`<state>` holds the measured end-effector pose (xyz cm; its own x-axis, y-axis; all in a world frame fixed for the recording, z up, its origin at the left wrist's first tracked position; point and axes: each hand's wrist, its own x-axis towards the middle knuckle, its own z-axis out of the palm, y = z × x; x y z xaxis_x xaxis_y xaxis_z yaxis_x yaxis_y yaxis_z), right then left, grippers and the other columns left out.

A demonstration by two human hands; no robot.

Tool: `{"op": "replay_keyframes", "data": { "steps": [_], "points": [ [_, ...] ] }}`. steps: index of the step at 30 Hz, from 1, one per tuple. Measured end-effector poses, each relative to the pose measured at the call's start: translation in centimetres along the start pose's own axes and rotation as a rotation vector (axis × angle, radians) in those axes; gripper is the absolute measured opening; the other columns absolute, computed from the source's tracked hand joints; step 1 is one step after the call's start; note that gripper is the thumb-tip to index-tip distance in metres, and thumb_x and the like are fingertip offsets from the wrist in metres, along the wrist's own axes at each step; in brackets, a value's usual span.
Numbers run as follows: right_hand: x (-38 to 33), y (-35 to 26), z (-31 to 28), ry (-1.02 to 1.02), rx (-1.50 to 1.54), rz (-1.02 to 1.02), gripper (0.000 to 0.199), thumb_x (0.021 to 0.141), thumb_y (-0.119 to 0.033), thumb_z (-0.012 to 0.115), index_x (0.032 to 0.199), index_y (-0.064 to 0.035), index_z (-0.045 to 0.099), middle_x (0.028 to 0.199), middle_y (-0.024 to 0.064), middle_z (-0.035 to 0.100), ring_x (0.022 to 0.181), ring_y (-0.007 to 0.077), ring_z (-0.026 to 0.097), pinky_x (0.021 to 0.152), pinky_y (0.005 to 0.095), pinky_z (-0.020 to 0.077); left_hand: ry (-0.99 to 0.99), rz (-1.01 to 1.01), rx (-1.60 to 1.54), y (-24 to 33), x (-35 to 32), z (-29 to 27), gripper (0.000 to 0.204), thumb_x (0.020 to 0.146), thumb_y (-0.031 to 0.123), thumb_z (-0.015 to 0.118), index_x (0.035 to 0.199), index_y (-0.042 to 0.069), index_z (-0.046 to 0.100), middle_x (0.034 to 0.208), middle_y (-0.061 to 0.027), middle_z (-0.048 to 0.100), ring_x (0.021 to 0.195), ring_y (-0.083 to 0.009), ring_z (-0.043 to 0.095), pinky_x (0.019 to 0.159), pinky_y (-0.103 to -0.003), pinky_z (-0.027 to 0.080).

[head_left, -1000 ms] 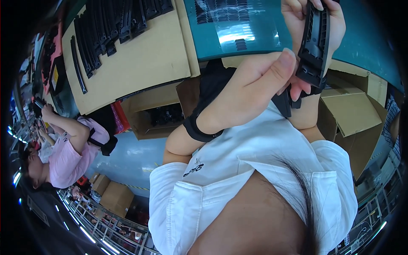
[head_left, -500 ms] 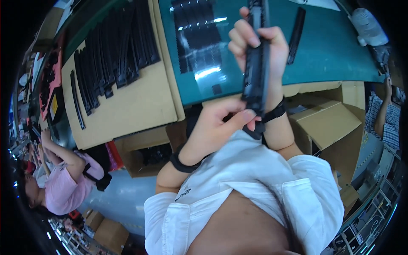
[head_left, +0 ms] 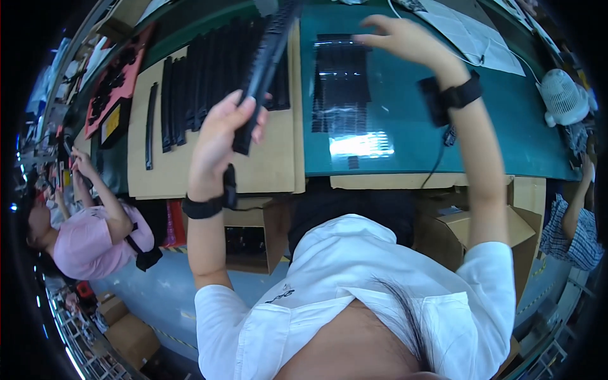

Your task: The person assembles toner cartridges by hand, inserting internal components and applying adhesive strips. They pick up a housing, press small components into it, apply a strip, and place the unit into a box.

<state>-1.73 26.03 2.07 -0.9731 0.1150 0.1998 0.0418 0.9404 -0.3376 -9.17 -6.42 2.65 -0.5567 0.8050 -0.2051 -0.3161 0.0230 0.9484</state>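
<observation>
A long black plastic strip [head_left: 269, 69] stands tilted over the cardboard, with the fingers of my left hand [head_left: 225, 123] wrapped round its lower part. Its upper end leaves the top of the view. My right hand [head_left: 405, 41] is stretched out above the green table, fingers apart and holding nothing. Just left of its fingertips lies a clear, shiny bag or sheet with dark contents [head_left: 342, 82]. Under and left of the held strip, a row of similar black strips [head_left: 209, 76] rests on the flat cardboard [head_left: 190, 174], with one strip [head_left: 151, 126] lying apart at the left.
A small fan [head_left: 565, 98] stands at the right of the green table [head_left: 525, 142]. White papers [head_left: 472, 38] and a cable lie at the back. Open boxes [head_left: 275, 234] sit below the edge. A red tray [head_left: 117, 82] holds black parts; co-workers are at both sides.
My hands have come apart. The left has carried the black strip leftward over the cardboard; the right has let go and swung out to the right. The view has shifted.
</observation>
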Motion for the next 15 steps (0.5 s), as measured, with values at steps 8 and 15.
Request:
{"op": "replay_keyframes", "data": {
  "steps": [8,15],
  "points": [
    [-9.3,15.1,-2.8,-0.244,-0.86,0.164,0.032,0.077,-0.001,0.056,0.109,-0.0046,0.053,0.102,0.0176,0.058,0.081,0.0348,0.063,0.066,0.0421,0.053,0.63,-0.067,0.965,-2.0,2.1,-14.9,0.025,0.093,0.023,0.051,0.104,0.002,0.057,0.074,-0.0079,0.06,0.065,-0.019,0.058,0.062,-0.032,0.047],
    [-16.9,19.2,-0.2,-0.31,-0.966,0.118,0.048,0.077,0.004,0.056,0.122,-0.0057,0.043,0.122,0.0149,0.047,0.092,0.0307,0.06,0.07,0.0359,0.0536,0.814,0.402,1.841,-2.6,1.6,-12.3,0.035,0.085,0.026,0.06,0.111,0.004,0.059,0.095,-0.0165,0.063,0.093,-0.0344,0.057,0.081,-0.043,0.045]
  ]
}}
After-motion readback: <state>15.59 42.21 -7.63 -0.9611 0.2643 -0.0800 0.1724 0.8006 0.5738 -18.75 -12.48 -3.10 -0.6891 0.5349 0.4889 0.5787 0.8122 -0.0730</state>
